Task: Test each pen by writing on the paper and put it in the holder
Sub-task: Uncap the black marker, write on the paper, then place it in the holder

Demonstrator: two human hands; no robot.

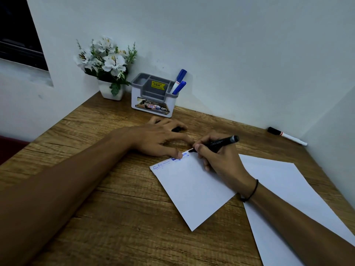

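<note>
My right hand (221, 160) grips a black marker (219, 144), its tip touching the top corner of a white paper (194, 191) that carries blue writing and blue scribbles. My left hand (161, 137) lies flat on the desk with its thumb pressing the paper's top edge. A small black object, perhaps the marker's cap (175, 129), peeks out under its fingers. The grey and white pen holder (153, 95) stands at the back with two blue-capped pens (178, 81) in its right compartment. A white marker with a black cap (286, 135) lies at the far right by the wall.
A white pot of artificial white flowers (108, 64) stands left of the holder in the corner. A second white sheet (288, 198) lies to the right, under my right forearm. Walls close the wooden desk (115, 208) at the back and right.
</note>
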